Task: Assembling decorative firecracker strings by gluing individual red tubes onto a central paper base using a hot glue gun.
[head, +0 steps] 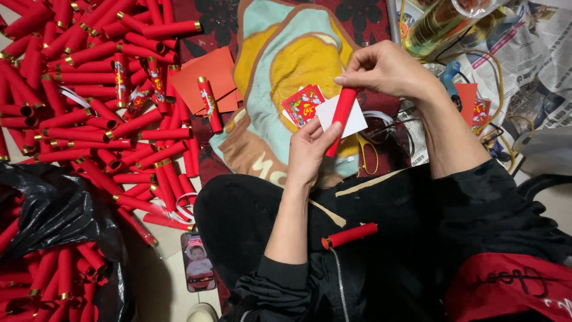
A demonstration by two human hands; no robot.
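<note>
Both hands work above the lap, over a patterned cloth (280,65) in teal and yellow. The left hand (308,149) grips the lower part of a slim red paper tube (341,119), fingers curled round it. The right hand (387,68) pinches the tube's upper end, fingertips narrow. A small white paper sheet (351,122) lies behind the tube, touching it. Just left of the tube rests a red printed sticker (302,104). Below the tube, on the black trousers, lies a second red tube (350,235). Far left of the cloth, a heap of red tubes (89,89) with gold-banded ends covers the floor.
</note>
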